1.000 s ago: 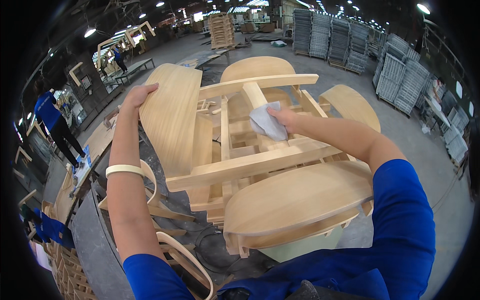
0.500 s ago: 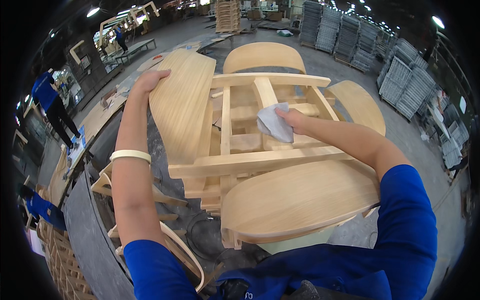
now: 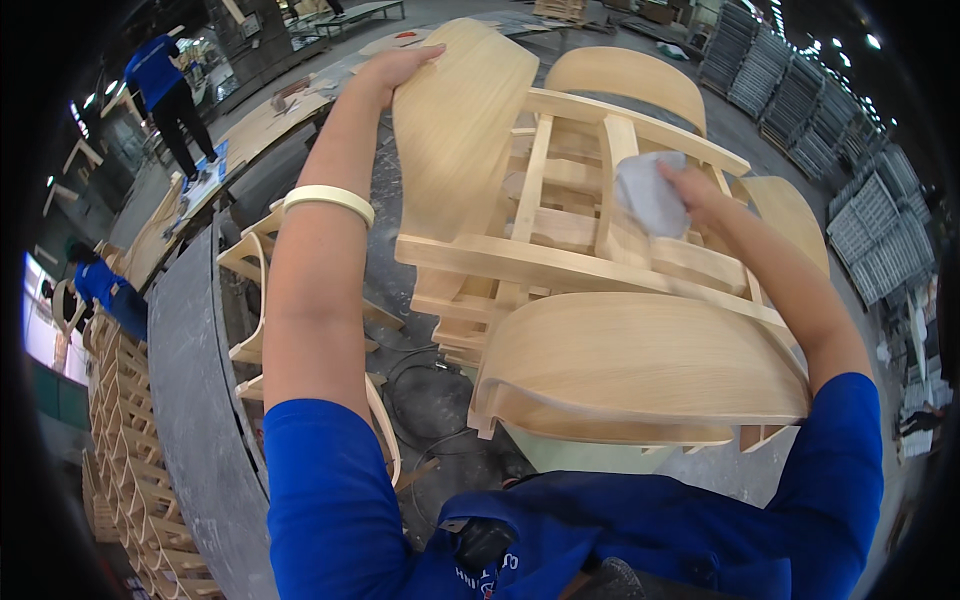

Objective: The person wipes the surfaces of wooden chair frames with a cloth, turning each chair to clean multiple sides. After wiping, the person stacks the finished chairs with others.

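Note:
In front of me stands a pale wooden frame of rails and crossbars, with curved wooden panels around it. My left hand grips the outer edge of the tall curved wooden panel on the left; some of its fingers are hidden. Pinched in my right hand is a light grey sheet, cloth or sandpaper, blurred by motion. It lies over the inner crossbar. Nearest my body is a wide curved panel; another panel stands at the far side and one at the right.
To my left are a dark grey tabletop and bent wooden chair parts. Cables lie on the floor below the frame. Two people in blue are farther left. Stacked grey racks stand at the right.
The view has shifted, so the frame sits higher and farther right. My right hand has moved the grey sheet along the inner crossbar area. My left hand stays on the panel's edge.

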Available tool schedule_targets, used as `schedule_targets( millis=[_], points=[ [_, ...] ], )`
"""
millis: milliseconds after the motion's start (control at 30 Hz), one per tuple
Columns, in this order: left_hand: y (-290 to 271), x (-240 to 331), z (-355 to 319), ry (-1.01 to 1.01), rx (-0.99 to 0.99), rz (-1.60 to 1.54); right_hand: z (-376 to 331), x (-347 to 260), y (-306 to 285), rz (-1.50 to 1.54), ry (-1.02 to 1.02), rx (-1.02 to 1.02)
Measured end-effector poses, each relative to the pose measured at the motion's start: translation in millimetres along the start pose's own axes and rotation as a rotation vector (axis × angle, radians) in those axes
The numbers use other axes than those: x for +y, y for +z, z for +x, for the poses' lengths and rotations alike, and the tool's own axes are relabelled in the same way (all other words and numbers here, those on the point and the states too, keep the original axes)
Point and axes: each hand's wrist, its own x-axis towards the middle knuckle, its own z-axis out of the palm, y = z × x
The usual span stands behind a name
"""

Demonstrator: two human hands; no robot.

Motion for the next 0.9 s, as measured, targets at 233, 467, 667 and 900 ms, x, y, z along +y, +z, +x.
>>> schedule_targets(
  millis=[233,467,667,900],
  points=[
    [-9.3,-14.8,-58.3,0.015,0.006,-0.004,-12.3,-92.4,-55.6,-0.014,-0.399,0.136],
    [-49.1,-67.3,-181.2,0.007,0.179,0.000,-101.8,-186.1,-70.3,-0.189,-0.611,0.285],
    [-89.1,-208.5,-369.0,-0.014,0.393,-0.162,-229.9,-209.3,-80.0,-0.242,-0.821,0.472],
    [-36.1,-343.6,-688.6,-0.413,0.756,-0.425,-392.4,-160.8,-31.5,-0.001,-0.939,0.757]
  ],
)
